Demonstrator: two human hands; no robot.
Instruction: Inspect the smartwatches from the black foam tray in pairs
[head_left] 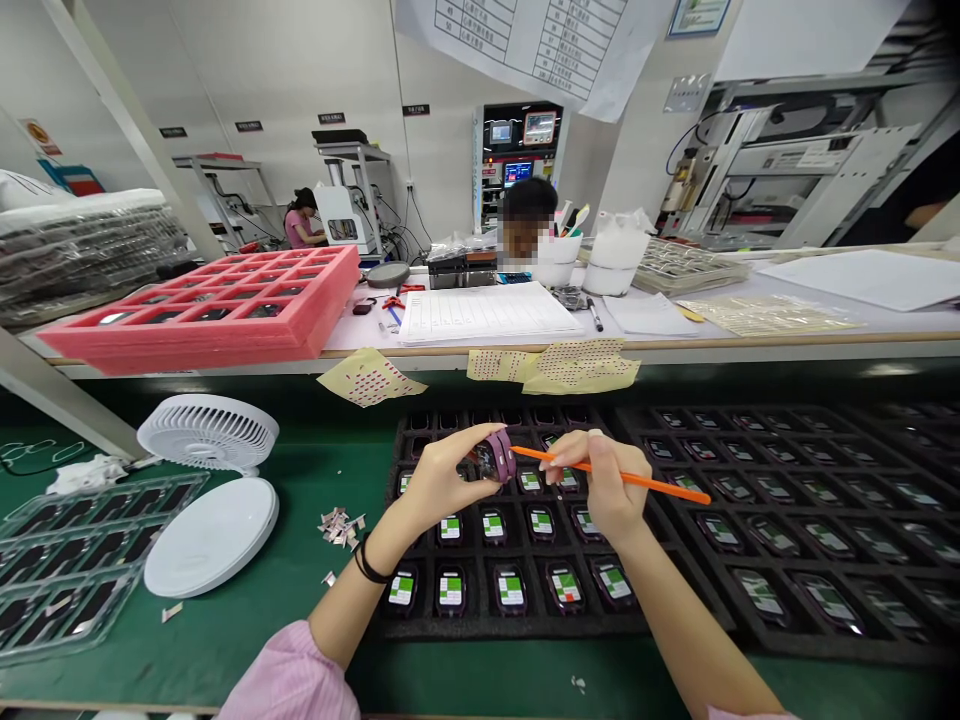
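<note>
My left hand [439, 480] grips a purple-edged smartwatch body [501, 455] between thumb and fingers, holding it up on its side above the tray. My right hand [606, 485] pinches a slim orange stick [671, 490] like a pen. Its thin end points left and meets, or nearly meets, the purple side of the watch; exact contact cannot be told. Beneath both hands lies a black foam tray [431, 627] with rows of watches, many showing green and white screens. One front-row watch [564, 587] also shows a red patch.
Another black foam tray [739, 640] of watches lies to the right. On the left are a white fan [210, 540], clear plastic trays [82, 565] and small scraps [341, 527]. A raised shelf holds pink foam [300, 335] and papers [480, 312]. Two people are beyond.
</note>
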